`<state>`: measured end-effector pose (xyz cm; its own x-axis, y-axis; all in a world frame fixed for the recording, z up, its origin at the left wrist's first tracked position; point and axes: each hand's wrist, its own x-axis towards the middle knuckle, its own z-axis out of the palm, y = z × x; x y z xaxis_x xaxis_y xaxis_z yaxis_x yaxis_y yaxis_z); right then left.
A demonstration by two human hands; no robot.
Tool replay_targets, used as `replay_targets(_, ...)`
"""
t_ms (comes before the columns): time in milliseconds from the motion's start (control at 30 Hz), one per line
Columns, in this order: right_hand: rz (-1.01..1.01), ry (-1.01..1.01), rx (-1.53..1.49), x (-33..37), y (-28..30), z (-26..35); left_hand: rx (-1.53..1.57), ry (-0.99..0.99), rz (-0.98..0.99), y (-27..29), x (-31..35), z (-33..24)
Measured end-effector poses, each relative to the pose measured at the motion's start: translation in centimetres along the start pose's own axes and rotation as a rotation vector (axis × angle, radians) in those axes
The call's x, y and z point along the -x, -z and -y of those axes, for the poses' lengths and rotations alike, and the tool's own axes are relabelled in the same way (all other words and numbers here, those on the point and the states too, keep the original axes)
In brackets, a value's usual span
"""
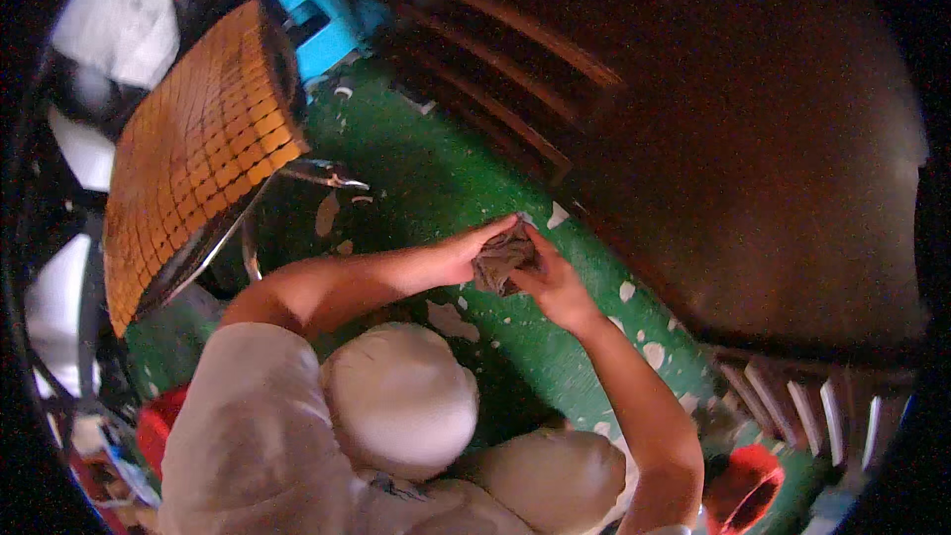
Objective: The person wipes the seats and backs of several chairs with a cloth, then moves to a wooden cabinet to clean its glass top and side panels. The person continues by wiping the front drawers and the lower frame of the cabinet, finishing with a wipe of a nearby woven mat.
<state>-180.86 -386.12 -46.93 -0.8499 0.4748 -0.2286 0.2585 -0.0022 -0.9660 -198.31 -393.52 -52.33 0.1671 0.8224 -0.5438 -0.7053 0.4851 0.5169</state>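
Note:
In front of my knees, both hands hold a small crumpled greyish-brown cloth above the floor. My left hand grips it from the left, its thumb along the top edge. On the other side my right hand has its fingers closed on the cloth's right edge. A small pale patch shows at the top between the fingertips; I cannot make out what it is. Part of the cloth is hidden behind the fingers.
A chair with a tan tiled seat mat stands at left. Beyond it is a blue plastic object. Dark wooden furniture fills the right, over a green floor with pale worn patches. A red container sits at lower right.

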Motion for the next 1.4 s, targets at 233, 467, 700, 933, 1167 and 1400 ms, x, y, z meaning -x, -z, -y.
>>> replay_targets(233, -0.347, 0.457, 1.581, -4.4, -0.7, 8.0, 0.495, -0.650, -0.408, 11.3, -5.9, -5.9)
replay_targets(467, -0.765, 0.543, 1.642, -6.8, 0.6, 12.1, 0.529, -1.308, -0.369, 25.0, -8.7, -21.2)
replay_targets(700, -0.840, 0.527, 1.866, -8.3, 3.0, 9.4, 0.448, -1.022, -0.791, 21.9, -15.8, -17.9)
replay_targets(933, -0.863, 0.521, 1.846, -8.3, 3.1, 9.6, 0.449, -1.168, -0.622, 18.0, -10.9, -16.9)
replay_targets(1167, -0.852, 0.481, 1.814, -7.9, 2.3, 10.3, -0.045, -0.934, -0.568, 3.2, -9.9, -3.6)
replay_targets(1400, -0.767, 0.311, 1.883, -7.0, 2.1, 10.6, 0.161, -1.031, -0.715, 3.4, -8.4, -5.5)
